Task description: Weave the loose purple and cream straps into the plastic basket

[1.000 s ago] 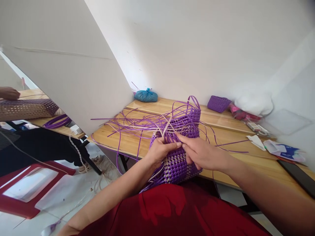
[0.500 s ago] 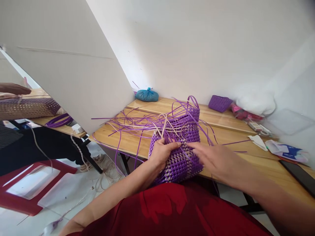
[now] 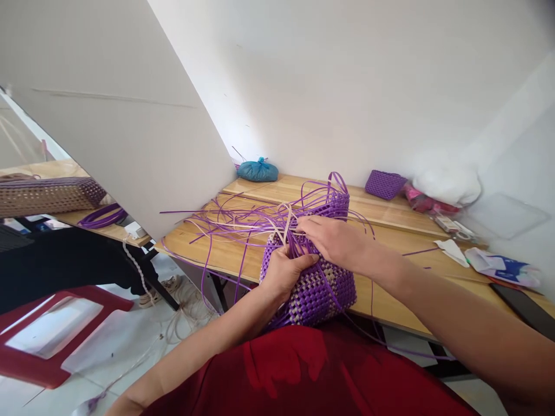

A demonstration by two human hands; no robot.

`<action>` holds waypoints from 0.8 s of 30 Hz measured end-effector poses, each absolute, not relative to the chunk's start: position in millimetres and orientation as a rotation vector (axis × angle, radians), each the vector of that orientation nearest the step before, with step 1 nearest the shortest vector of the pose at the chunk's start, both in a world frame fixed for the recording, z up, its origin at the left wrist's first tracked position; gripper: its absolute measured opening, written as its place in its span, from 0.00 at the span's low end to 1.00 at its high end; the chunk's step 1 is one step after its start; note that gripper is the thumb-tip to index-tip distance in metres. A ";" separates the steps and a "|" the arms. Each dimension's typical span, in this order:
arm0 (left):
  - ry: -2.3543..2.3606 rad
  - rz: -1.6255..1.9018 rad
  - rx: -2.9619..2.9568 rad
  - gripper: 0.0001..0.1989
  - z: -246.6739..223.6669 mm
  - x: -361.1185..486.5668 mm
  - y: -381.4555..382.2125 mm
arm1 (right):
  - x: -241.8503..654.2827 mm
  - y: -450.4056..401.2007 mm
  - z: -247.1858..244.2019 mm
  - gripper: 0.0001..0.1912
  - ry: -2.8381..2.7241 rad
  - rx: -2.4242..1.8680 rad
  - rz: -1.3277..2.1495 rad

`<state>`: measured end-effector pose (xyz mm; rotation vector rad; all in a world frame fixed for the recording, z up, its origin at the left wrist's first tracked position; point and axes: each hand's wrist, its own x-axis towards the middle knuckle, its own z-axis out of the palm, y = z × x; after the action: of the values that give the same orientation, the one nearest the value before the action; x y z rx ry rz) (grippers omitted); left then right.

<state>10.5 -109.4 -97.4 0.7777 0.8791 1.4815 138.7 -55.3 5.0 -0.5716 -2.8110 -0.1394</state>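
A half-woven basket (image 3: 318, 283) of purple and cream plastic strips rests at the near edge of the wooden table, tipped toward the person's lap, its checkered side facing up. Loose purple strips (image 3: 225, 222) fan out from its unfinished far rim, mostly leftward across the tabletop, with a few looping up at the far right corner and one cream strip (image 3: 287, 225) standing among them.

No legible text, labels, brands, numbers or signs in view. Blue-and-white packet (image 3: 505, 267) near right edge of worktop (image 3: 433, 294): printing present, too blurred to read. Small items (image 3: 453, 226) near far right corner of worktop: markings too small to resolve.
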 end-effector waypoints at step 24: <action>0.865 1.525 0.773 0.15 -101.5 8.1 -111.3 | 138.7 -61.8 15.2 0.10 -2.817 -0.704 -0.522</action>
<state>8.1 -111.3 -101.5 0.7725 0.8655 1.5249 138.7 -61.8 15.2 -0.7045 -2.8172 -0.5218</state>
